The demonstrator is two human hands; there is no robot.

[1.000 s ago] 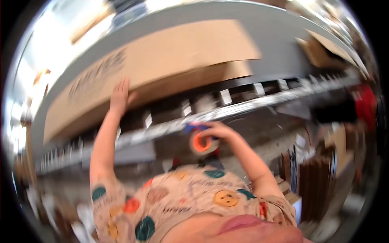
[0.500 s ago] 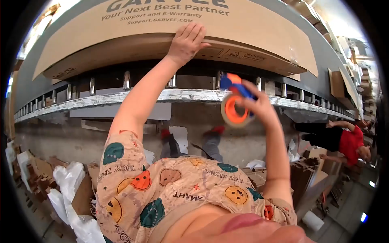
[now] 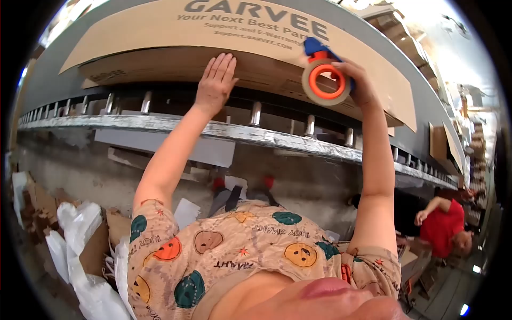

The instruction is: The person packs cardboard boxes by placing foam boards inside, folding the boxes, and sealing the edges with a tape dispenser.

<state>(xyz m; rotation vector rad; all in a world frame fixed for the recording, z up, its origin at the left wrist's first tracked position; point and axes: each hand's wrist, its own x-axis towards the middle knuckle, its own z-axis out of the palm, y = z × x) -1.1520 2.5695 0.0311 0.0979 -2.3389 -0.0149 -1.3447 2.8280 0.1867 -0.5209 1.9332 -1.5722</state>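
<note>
A long cardboard box (image 3: 250, 34) with GARVEE printing lies in front of me, its top flap jutting out along the near side. My left hand (image 3: 216, 82) rests with outstretched fingers against the flap's near edge. In my right hand (image 3: 356, 80) is a blue and orange tape gun (image 3: 318, 48) carrying a roll of tan tape (image 3: 311, 92). It is held above the right part of the box; whether it touches the cardboard I cannot tell. My right fingers wrap round its handle, which is mostly hidden.
The box sits on a roller conveyor with a worn metal rail (image 3: 181, 125). White plastic wrapping (image 3: 80, 234) and cardboard scraps lie at lower left. A person in a red shirt (image 3: 442, 226) stands at right, near another open box (image 3: 445, 146).
My right hand has raised the tape gun from beside the rail to over the box. My left hand stays at the flap edge, now further left along it. The view has shifted.
</note>
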